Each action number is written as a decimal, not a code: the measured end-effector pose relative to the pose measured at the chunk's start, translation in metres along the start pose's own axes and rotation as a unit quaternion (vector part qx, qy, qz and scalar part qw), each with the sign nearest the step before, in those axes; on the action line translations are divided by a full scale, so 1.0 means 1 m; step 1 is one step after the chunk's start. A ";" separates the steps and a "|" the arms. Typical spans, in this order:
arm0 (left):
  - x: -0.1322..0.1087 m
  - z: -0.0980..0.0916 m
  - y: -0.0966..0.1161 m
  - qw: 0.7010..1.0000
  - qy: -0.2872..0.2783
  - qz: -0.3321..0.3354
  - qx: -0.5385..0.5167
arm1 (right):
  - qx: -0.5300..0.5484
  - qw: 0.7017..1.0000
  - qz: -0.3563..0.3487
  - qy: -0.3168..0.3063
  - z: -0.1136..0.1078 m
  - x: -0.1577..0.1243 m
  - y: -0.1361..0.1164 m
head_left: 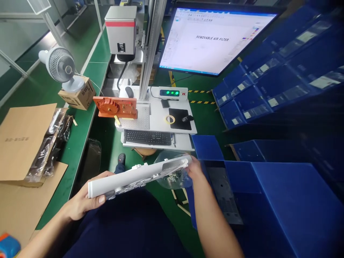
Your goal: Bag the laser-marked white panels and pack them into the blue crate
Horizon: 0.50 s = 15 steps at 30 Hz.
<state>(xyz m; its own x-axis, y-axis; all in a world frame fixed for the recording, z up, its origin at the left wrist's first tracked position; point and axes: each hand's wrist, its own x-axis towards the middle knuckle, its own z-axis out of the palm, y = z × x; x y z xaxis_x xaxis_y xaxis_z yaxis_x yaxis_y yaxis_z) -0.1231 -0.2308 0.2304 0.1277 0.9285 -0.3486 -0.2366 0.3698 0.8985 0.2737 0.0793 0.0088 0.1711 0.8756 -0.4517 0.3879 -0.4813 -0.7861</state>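
We hold a white panel [138,175]
Our left grip [80,203] clasps one end, our right grip [194,168] the other; a black pad [179,122] lies on the white tabletop [158,121].

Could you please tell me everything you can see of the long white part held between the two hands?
The white part is seen nearly edge-on, long and narrow, and looks like molded plastic. It has a smooth side wall, small tabs on its upper edge, clip-like details along its lower edge and a grey, ribbed-looking recess towards its right end. It slants up to the right in the picture, gripped by the left hand and right hand at opposite ends.
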 end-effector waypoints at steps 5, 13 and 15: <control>0.007 -0.010 -0.008 0.998 -0.016 -0.005 0.060 | -0.033 0.999 -0.019 -0.028 0.002 -0.014 -0.025; 0.052 -0.014 -0.018 0.985 -0.044 0.071 0.154 | -0.216 0.961 -0.172 -0.023 0.041 -0.063 -0.086; 0.074 -0.009 -0.025 0.978 -0.050 0.105 0.171 | -0.266 0.943 -0.197 -0.030 0.051 -0.081 -0.109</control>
<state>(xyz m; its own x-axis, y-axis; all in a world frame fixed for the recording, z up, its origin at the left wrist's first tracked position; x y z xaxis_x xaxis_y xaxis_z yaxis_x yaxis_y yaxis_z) -0.1164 -0.1715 0.1798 0.2088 0.9686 -0.1347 0.0662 0.1235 0.9901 0.1711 0.0587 0.1099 -0.1263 0.9706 -0.2051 0.8129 -0.0172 -0.5821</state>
